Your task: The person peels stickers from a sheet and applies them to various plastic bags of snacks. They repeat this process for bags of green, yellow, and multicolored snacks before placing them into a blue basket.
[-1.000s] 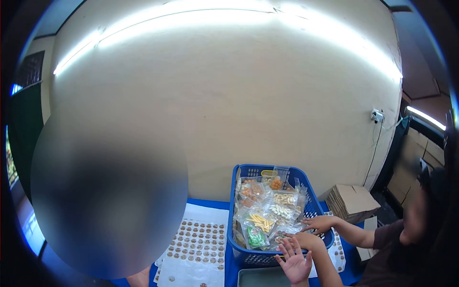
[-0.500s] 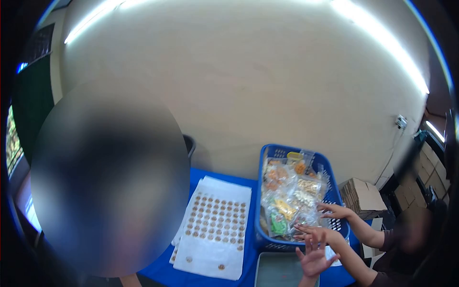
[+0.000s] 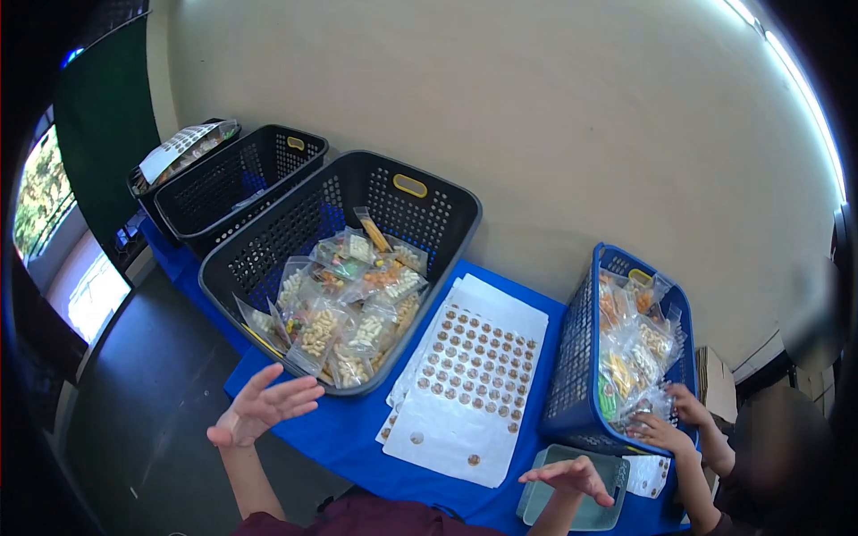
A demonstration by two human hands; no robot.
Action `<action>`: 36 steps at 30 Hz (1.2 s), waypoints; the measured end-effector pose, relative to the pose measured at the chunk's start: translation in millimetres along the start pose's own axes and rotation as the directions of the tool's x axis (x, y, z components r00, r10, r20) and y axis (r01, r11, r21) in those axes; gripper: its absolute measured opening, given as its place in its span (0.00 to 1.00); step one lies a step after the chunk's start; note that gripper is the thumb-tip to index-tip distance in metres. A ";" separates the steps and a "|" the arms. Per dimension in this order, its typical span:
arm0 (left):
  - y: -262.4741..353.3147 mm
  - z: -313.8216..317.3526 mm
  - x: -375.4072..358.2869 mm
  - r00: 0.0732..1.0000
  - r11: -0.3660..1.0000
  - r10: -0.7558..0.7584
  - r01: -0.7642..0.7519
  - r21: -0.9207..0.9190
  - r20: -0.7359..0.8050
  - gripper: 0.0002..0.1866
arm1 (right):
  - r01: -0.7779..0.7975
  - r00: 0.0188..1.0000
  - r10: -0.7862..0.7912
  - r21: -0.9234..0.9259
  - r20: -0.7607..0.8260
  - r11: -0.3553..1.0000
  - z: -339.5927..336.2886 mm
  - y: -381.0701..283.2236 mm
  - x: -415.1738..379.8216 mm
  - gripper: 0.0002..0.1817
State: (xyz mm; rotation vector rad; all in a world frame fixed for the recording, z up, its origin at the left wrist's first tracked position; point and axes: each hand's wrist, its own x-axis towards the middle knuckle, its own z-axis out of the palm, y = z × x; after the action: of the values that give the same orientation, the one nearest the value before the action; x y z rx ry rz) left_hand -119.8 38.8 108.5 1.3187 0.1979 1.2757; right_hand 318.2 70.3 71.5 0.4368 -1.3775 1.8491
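Note:
My left hand (image 3: pixel 266 408) is raised with fingers spread and palm showing, just in front of a large black basket (image 3: pixel 429 234) that holds clear bags of pale, orange and mixed pieces. My right hand (image 3: pixel 572 478) hovers over a grey-green tray (image 3: pixel 594 518), fingers apart and holding nothing. Between the hands lie white sheets (image 3: pixel 447 447) with rows of small round brown stickers. At the right, a blue basket (image 3: pixel 572 393) holds more clear bags, and a co-worker's two hands (image 3: pixel 666 433) rest on the bags near its front end.
Two more black baskets (image 3: pixel 308 165) stand at the back left, one with bags and a printed sheet. A blue cloth (image 3: pixel 340 438) covers the table. Cardboard (image 3: pixel 715 384) stands behind the co-worker at the right. A dark green curtain (image 3: pixel 112 152) hangs at the left.
The view has turned left and down, and the blurred round shape at the left is gone, so the black baskets show. My left hand has come into view. My right hand now sits above the tray.

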 end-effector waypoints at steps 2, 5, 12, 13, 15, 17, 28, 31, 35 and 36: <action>11.6 -12.0 6.5 0.988 0.998 -0.005 0.014 0.063 -0.153 0.55 | 0.037 0.997 -0.035 0.036 -0.064 0.999 -7.9 25.6 5.2 0.43; 25.2 -32.8 24.6 0.965 0.990 0.029 0.007 0.138 -0.259 0.52 | 0.098 0.985 -0.083 0.096 -0.152 0.991 -12.0 61.3 7.6 0.46; 29.7 -83.8 94.2 0.933 0.929 -0.087 0.203 0.310 -0.350 0.38 | 0.053 0.913 0.044 0.225 -0.406 0.973 16.4 111.8 7.3 0.44; 29.8 -89.9 107.0 0.907 0.890 -0.148 0.296 0.347 -0.394 0.29 | 0.056 0.885 0.077 0.268 -0.460 0.962 24.5 112.2 10.6 0.43; 12.7 -130.1 129.2 0.919 0.687 -0.223 0.384 0.617 -0.324 0.23 | 0.091 0.820 0.138 0.365 -0.556 0.926 40.8 122.1 13.6 0.41; -11.8 -184.2 137.1 0.918 0.351 -0.292 0.365 0.862 -0.269 0.21 | 0.111 0.777 0.128 0.334 -0.617 0.936 48.0 139.1 8.4 0.46; -136.3 -336.7 65.8 0.091 -0.378 -0.918 0.106 0.920 -0.387 0.19 | 0.262 0.608 -0.128 0.046 -0.784 0.964 71.0 145.6 -12.7 0.46; -140.3 -337.0 66.7 0.026 -0.396 -0.916 0.083 0.914 -0.400 0.18 | 0.307 0.610 -0.161 0.044 -0.776 0.951 71.4 143.2 -19.8 0.44; -137.2 -332.4 74.0 -0.005 -0.400 -0.916 0.060 0.914 -0.401 0.18 | 0.352 0.591 -0.138 0.101 -0.795 0.931 70.9 144.1 -25.7 0.42; -132.0 -329.5 77.6 0.004 -0.404 -0.914 0.057 0.913 -0.405 0.18 | 0.360 0.593 -0.127 0.121 -0.795 0.925 71.1 146.1 -24.3 0.42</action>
State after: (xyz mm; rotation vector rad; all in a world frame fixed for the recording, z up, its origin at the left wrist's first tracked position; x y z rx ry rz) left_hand -256.5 327.4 -64.9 1.9697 1.2811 -1.0769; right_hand 212.5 -20.9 -15.0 -0.0757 -0.4287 1.6679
